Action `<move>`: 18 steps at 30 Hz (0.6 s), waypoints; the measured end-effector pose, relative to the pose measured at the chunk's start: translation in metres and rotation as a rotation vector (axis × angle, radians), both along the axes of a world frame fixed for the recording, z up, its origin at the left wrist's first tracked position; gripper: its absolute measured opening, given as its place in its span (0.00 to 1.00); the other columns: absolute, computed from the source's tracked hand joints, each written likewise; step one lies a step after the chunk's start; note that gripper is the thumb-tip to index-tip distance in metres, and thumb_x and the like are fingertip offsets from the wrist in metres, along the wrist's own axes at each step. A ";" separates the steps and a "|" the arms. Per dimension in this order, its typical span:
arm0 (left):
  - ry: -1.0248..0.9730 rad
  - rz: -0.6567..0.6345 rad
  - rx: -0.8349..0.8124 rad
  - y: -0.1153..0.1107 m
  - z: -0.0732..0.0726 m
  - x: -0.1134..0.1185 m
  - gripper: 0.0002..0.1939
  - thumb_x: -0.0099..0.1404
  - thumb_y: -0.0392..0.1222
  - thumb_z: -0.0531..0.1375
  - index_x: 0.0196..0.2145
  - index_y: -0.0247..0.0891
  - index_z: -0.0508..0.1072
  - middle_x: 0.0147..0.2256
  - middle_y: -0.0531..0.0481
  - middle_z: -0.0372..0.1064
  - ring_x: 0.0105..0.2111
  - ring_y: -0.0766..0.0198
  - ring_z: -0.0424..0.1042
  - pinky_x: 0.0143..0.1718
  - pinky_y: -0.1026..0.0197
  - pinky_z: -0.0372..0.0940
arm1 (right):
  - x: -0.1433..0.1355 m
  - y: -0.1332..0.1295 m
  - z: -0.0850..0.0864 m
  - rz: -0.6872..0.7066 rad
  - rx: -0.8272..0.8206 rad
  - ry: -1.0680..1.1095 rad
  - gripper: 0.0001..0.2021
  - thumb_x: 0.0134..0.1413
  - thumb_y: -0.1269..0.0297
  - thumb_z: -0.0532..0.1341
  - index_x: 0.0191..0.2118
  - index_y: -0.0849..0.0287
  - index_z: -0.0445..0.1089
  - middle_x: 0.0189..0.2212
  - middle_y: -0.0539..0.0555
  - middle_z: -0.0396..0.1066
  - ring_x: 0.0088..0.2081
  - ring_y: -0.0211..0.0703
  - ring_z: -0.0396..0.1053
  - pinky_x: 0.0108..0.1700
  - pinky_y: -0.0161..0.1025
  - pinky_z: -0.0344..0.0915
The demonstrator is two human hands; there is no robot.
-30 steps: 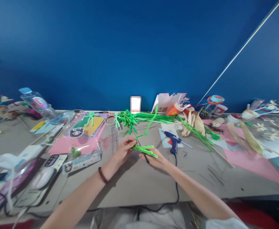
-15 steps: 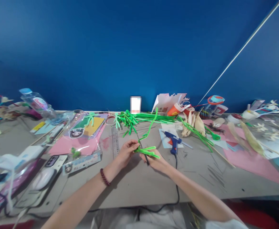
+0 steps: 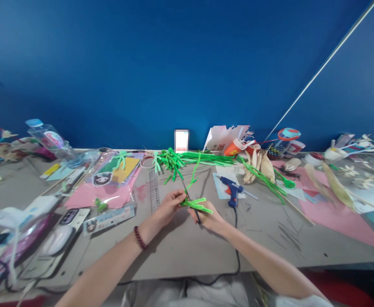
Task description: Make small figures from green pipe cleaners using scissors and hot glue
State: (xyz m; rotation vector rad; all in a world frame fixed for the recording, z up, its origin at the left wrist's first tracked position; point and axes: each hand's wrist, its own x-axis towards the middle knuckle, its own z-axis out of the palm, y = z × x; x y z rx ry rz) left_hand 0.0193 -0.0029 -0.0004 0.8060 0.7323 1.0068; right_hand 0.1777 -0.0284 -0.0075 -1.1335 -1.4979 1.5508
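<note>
The long stem (image 3: 195, 172) has tipped left; at lower centre, my left hand (image 3: 170, 204) pinches green bundle (image 3: 201, 206), my right hand (image 3: 210, 218) grips scissors (image 3: 198, 216).

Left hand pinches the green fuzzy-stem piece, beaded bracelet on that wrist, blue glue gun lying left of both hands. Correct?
Glue gun side is wrong: the head view shows the blue glue gun lying to the right of both the left hand and right hand. Green fuzzy-stem piece and beaded bracelet are as you say.
</note>
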 end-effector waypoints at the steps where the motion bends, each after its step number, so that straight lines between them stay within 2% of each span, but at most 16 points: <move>1: -0.001 -0.008 -0.001 0.000 0.000 0.000 0.14 0.46 0.46 0.70 0.22 0.33 0.72 0.20 0.53 0.65 0.21 0.71 0.62 0.26 0.67 0.55 | -0.001 0.000 -0.001 -0.008 -0.063 0.073 0.14 0.44 0.57 0.60 0.17 0.60 0.62 0.16 0.48 0.59 0.17 0.32 0.56 0.18 0.31 0.55; 4: -0.008 -0.024 -0.010 -0.001 0.002 0.000 0.14 0.47 0.46 0.69 0.21 0.33 0.72 0.20 0.53 0.66 0.21 0.70 0.62 0.26 0.66 0.56 | -0.005 0.000 -0.003 -0.022 -0.145 0.156 0.14 0.41 0.56 0.63 0.19 0.61 0.63 0.17 0.48 0.60 0.17 0.32 0.56 0.17 0.32 0.57; 9: -0.063 0.014 -0.010 0.000 0.004 -0.001 0.13 0.48 0.45 0.69 0.26 0.33 0.72 0.25 0.51 0.70 0.24 0.68 0.68 0.30 0.65 0.61 | 0.001 0.003 0.003 -0.062 -0.001 -0.067 0.17 0.46 0.54 0.61 0.17 0.61 0.63 0.13 0.47 0.59 0.13 0.30 0.52 0.14 0.31 0.50; 11: -0.061 0.061 -0.033 0.002 0.002 -0.003 0.13 0.47 0.43 0.69 0.27 0.34 0.72 0.25 0.52 0.70 0.25 0.68 0.69 0.29 0.66 0.62 | 0.005 0.007 0.005 -0.103 0.055 -0.139 0.18 0.47 0.53 0.61 0.18 0.61 0.65 0.13 0.48 0.61 0.13 0.30 0.52 0.15 0.31 0.50; 15: -0.048 0.208 -0.110 0.008 -0.002 -0.007 0.13 0.44 0.41 0.70 0.27 0.35 0.71 0.22 0.56 0.68 0.22 0.70 0.67 0.26 0.68 0.63 | 0.016 0.017 0.005 -0.205 0.317 -0.341 0.17 0.48 0.54 0.60 0.18 0.62 0.67 0.14 0.50 0.64 0.17 0.35 0.58 0.20 0.32 0.54; 18: -0.023 0.293 -0.102 0.013 -0.001 -0.012 0.13 0.44 0.41 0.69 0.27 0.36 0.70 0.22 0.57 0.65 0.22 0.70 0.66 0.24 0.67 0.65 | 0.023 0.022 0.003 -0.247 0.515 -0.583 0.15 0.48 0.57 0.61 0.18 0.61 0.69 0.16 0.53 0.67 0.23 0.40 0.63 0.25 0.33 0.56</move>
